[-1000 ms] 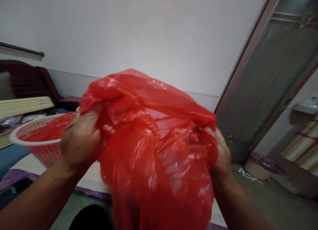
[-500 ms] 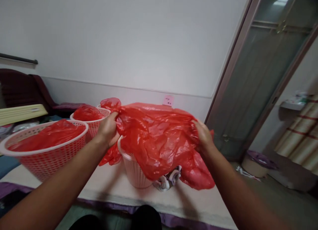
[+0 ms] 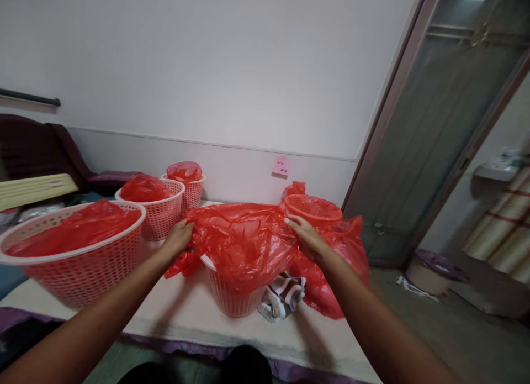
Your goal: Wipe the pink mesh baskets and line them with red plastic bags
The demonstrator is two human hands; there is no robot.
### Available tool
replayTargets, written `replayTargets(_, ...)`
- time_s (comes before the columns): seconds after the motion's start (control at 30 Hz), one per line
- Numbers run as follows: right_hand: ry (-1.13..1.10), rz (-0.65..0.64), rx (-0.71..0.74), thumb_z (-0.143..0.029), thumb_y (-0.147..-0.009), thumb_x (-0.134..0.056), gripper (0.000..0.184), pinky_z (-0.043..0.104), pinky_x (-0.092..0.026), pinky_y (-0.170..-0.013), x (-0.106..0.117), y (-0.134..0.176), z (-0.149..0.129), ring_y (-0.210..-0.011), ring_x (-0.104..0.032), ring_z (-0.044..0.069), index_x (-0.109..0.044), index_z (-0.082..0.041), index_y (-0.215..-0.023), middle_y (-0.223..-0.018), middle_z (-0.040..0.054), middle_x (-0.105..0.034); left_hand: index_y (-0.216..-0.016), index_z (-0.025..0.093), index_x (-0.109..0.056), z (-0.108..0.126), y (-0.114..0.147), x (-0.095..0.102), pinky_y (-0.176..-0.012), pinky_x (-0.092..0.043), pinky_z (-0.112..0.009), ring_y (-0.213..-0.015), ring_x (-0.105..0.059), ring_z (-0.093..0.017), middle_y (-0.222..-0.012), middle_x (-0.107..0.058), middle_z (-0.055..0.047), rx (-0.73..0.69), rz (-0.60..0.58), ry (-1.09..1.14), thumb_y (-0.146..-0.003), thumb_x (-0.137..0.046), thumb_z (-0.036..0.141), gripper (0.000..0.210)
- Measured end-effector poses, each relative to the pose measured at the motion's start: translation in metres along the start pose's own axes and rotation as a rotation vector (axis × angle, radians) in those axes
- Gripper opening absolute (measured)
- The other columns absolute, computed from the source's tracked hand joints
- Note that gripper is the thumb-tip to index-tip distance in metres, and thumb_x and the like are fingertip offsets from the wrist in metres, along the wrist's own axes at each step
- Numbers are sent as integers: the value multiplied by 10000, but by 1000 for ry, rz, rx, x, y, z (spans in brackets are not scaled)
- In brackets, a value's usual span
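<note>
A red plastic bag (image 3: pixel 244 240) is stretched between my two hands over a pale basket (image 3: pixel 236 295) and drapes down its front. My left hand (image 3: pixel 180 237) grips the bag's left edge, fingers closed. On the other side, my right hand (image 3: pixel 304 235) pinches the bag's right edge. The basket's rim and inside are mostly hidden under the red plastic. Touching or close to the basket's right side lies a crumpled striped cloth (image 3: pixel 284 298).
Three baskets with red bags inside stand to the left: a large one (image 3: pixel 83 284), a middle one (image 3: pixel 159 215) and a far one (image 3: pixel 192 193). A basket covered in red plastic (image 3: pixel 314 207) stands at the back right. A pink note (image 3: pixel 280 167) is on the wall.
Both hands have come down with the bag, and the right hand has moved left. The bag now sits lower over the basket, uncovering the red-covered basket behind.
</note>
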State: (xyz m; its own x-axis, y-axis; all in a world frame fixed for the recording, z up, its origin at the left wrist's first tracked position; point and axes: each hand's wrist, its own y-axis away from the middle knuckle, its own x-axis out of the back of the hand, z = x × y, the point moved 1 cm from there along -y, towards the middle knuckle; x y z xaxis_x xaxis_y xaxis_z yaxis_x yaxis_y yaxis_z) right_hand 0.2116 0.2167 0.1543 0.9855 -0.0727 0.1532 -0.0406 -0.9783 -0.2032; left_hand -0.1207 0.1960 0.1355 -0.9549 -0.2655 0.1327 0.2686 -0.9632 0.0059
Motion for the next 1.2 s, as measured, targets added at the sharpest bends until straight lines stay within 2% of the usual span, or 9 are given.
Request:
replayTargets(0.1,113,-38,-28,-389,-792,-598,396,272,-518,-584,-8,-4,14,-761,-671,185,-584,-181,-1129,-990,85,-704,-905,151,-582,-8,-1,2,-459,-434,-228,-476,-500,-79,-636,-539,51,-23,-13,-164,-933,-499,427,290)
replayTargets(0.23,314,-26,-21,-150,-719,-576,249,233,-485,-588,-13,-16,32,-706,-650,154,-627,-154,-963,-873,53,-704,-816,156,-562,-18,-2,-6,-438,-379,-215,-458,-447,-71,-600,-486,64,-115,-62,-339,-938,-489,420,299)
replayTargets(0.3,422,-11,-19,-98,-701,-540,222,230,-477,-601,-11,-24,36,-698,-647,152,-632,-147,-896,-838,47,-703,-828,157,-563,-20,-4,-10,-454,-379,-216,-478,-449,-71,-628,-496,61,-159,-69,-411,-923,-524,389,254)
replayTargets(0.43,671,35,6,-139,-722,-569,141,251,-450,-627,-3,-33,33,-732,-639,184,-637,-145,-846,-813,64,-692,-940,159,-584,-17,-14,-10,-504,-411,-249,-488,-471,-89,-646,-532,57,-164,-57,-541,-898,-564,349,196)
replayTargets(0.6,933,6,65,-194,-726,-648,172,333,-439,-763,-7,-30,21,-895,-638,268,-647,-159,-894,-919,126,-702,-726,162,-574,-15,-22,-11,-636,-450,-282,-618,-510,-110,-681,-541,42,-196,-59,-635,-804,-686,254,165)
replayTargets(0.73,1050,-7,56,-209,-764,-644,190,416,-429,-848,-15,-26,18,-1012,-619,321,-652,-160,-948,-1038,190,-686,-708,155,-564,-16,-19,-14,-536,-424,-234,-536,-468,-79,-636,-519,58,-138,-106,-598,-830,-670,269,198)
replayTargets(0.87,1074,3,-19,-223,-782,-637,213,430,-452,-816,-17,-30,29,-970,-643,331,-660,-120,-966,-997,239,-686,-762,152,-564,-17,-14,-8,-407,-355,-197,-400,-386,-50,-541,-456,89,-13,-153,-464,-905,-567,381,270)
replayTargets(1.03,968,-9,-32,-236,-804,-602,159,315,-456,-748,-16,-35,45,-876,-659,250,-676,-138,-905,-927,157,-713,-764,162,-546,-27,-9,3,-370,-334,-192,-360,-384,-53,-489,-418,103,-8,-125,-316,-922,-517,433,315)
replayTargets(1.2,850,17,-11,-216,-817,-556,119,242,-409,-652,-13,-16,47,-778,-627,183,-649,-152,-853,-840,74,-703,-632,208,-463,-41,9,10,-356,-327,-209,-342,-409,-95,-402,-421,80,-61,-97,-175,-852,-488,442,322)
